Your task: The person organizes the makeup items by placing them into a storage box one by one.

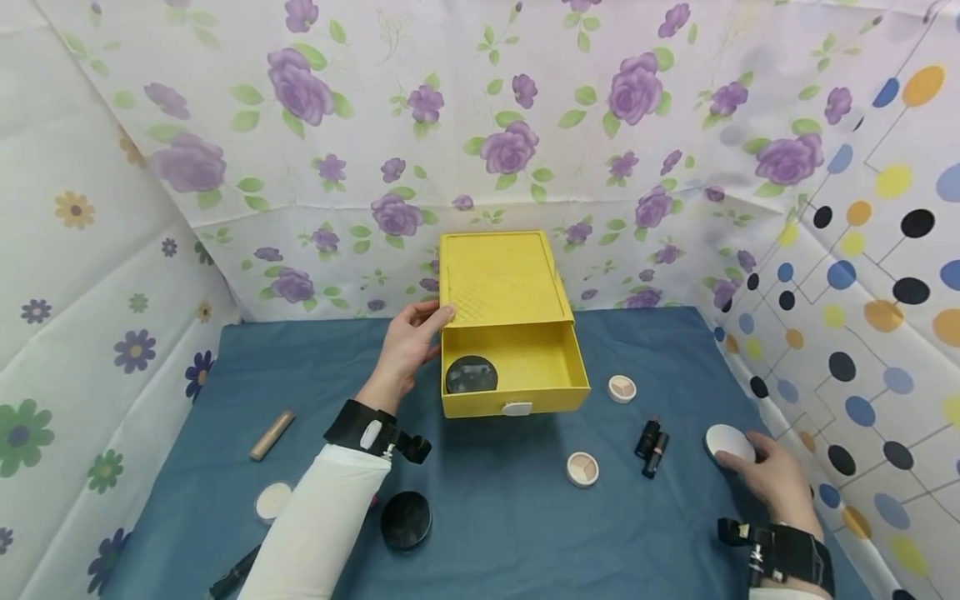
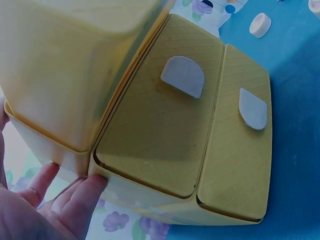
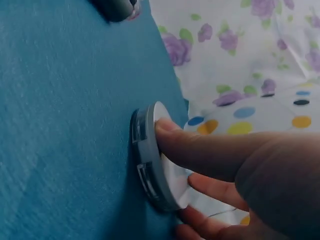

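Observation:
A yellow drawer box stands against the flowered backdrop, its top drawer pulled out. Inside that drawer, at the left, lies a round black compact. My left hand grips the box's left edge, thumb on top and fingers along the side. Two lower drawers with white pulls appear closed in the left wrist view. Far to the right, my right hand pinches a round white powder compact with a dark underside, thumb on its top. Whether the compact touches the cloth, I cannot tell.
On the blue cloth lie two round concealer pots, two dark lipstick tubes, a black round jar, a gold tube, a pale round item and a dark tube. Patterned cloth walls border the sides.

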`<state>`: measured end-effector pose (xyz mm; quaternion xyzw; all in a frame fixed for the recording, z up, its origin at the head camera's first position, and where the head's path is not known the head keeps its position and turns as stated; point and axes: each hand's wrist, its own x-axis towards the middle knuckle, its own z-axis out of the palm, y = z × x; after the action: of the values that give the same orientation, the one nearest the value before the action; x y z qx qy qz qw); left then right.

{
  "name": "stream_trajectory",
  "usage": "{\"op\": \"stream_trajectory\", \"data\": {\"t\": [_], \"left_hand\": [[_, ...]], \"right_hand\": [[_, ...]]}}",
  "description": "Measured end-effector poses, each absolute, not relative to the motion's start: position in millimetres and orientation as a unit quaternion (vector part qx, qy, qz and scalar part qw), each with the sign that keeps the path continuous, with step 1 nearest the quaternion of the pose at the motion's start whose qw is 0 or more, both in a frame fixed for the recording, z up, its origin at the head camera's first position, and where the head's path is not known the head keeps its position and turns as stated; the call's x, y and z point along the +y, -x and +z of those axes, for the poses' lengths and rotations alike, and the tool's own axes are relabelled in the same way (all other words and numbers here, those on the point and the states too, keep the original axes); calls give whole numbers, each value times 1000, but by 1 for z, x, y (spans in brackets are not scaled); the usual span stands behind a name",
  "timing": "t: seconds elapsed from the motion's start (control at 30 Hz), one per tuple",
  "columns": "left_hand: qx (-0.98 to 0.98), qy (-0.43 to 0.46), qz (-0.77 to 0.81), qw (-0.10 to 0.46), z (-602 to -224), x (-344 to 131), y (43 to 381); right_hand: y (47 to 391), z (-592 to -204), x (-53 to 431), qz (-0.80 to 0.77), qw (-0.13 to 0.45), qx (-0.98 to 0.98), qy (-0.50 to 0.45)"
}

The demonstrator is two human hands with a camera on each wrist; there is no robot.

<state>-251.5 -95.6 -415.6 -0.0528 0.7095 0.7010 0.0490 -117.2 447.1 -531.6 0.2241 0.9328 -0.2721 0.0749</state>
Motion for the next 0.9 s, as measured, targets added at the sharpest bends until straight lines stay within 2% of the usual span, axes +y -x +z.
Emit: {"op": "stream_trajectory", "data": {"t": [0.43, 0.9], "left_hand": [[706, 53, 705, 48, -418, -95, 251], [702, 54, 709, 44, -417, -93, 251]], "right_hand": [[123, -538, 459, -348, 123, 900, -231], [117, -545, 462, -391, 91, 875, -271]]}}
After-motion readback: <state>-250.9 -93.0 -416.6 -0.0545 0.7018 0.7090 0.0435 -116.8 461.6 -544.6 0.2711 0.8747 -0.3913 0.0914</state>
